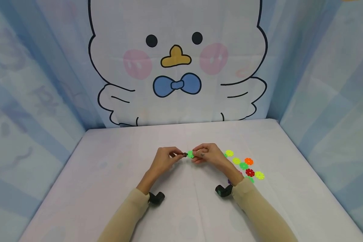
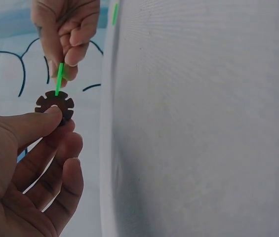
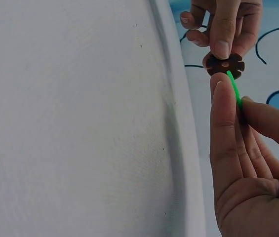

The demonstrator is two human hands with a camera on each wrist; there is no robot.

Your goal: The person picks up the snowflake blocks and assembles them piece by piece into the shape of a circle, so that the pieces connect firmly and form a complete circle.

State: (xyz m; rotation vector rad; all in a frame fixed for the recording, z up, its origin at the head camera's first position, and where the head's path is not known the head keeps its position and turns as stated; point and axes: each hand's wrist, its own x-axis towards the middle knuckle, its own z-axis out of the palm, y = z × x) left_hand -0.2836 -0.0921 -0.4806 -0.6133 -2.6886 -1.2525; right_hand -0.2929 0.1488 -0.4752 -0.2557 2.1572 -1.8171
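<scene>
Between thumb and fingers my left hand point(image 1: 164, 159) pinches a dark brown notched disc point(image 2: 67, 104), a flat flower-shaped connector piece with slots round its rim. My right hand point(image 1: 211, 155) pinches a bright green notched disc point(image 3: 235, 91), seen edge-on in both wrist views. The two discs stand at right angles, the green edge right at a rim slot of the brown disc in the left wrist view. Both hands are raised over the middle of the table. Fingertips hide part of each disc.
Several loose notched discs lie right of my right hand, among them an orange disc point(image 1: 248, 161), a red disc point(image 1: 250, 172) and a yellow disc point(image 1: 259, 175). My right forearm covers some. The white-covered table point(image 1: 109, 188) meets a printed curtain point(image 1: 175, 107) at the back.
</scene>
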